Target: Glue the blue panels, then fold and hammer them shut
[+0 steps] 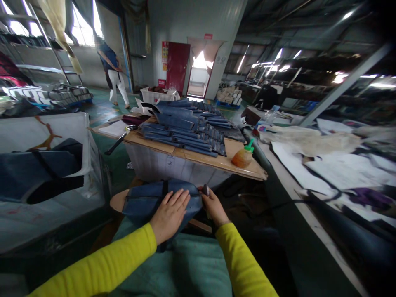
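Note:
A blue denim-like piece (145, 200) with a black strap lies across my lap, over a tan board whose rounded end sticks out on the left. My left hand (170, 214) rests flat on top of it, fingers stretched out. At the right end of the piece, my right hand (213, 204) is closed around a small tool with a dark rounded end (206, 189). Most of that tool is hidden by my fingers. Just ahead, flat blue denim-like pieces (185, 128) are stacked on a cardboard-topped table (151, 144).
An orange squeeze bottle (243, 158) with a green nozzle stands at the table's right corner. A black-handled tool (119, 140) juts over its left edge. White bin (94, 165) with blue pieces is at left; a cluttered workbench (275, 165) runs along the right. A person (113, 68) stands farther back.

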